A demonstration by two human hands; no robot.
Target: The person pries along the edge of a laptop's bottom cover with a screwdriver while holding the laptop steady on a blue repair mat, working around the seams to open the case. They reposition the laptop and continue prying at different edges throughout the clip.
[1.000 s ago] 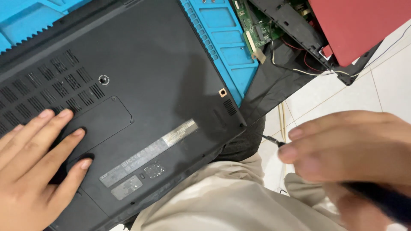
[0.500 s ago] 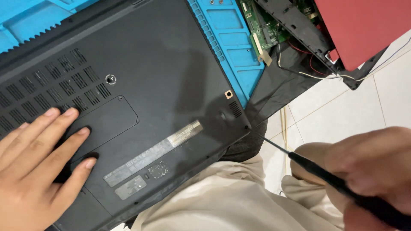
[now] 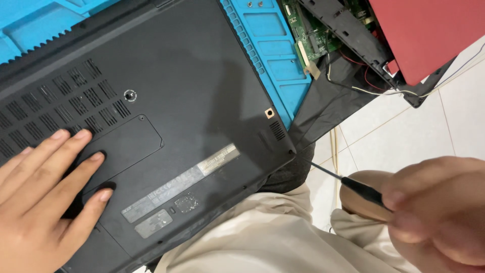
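A black laptop [image 3: 182, 101] lies upside down, its bottom cover facing me, partly over my lap. My left hand [image 3: 43, 202] rests flat on the cover near the access panel [image 3: 121, 146], fingers spread. My right hand [image 3: 429, 207] grips a thin black screwdriver [image 3: 348, 183]. Its metal tip points up-left and sits just off the laptop's near right corner [image 3: 290, 149], close to it; contact is not clear.
A blue repair mat [image 3: 273, 45] lies under the laptop. A dismantled red laptop [image 3: 424, 30] with an exposed green circuit board [image 3: 308, 35] and loose wires sits at the top right. White floor tiles [image 3: 414, 131] show to the right, beige trousers [image 3: 252, 232] below.
The right hand has turned the screwdriver so its tip points at the laptop's corner and moved it closer. The left hand stays pressed on the cover.
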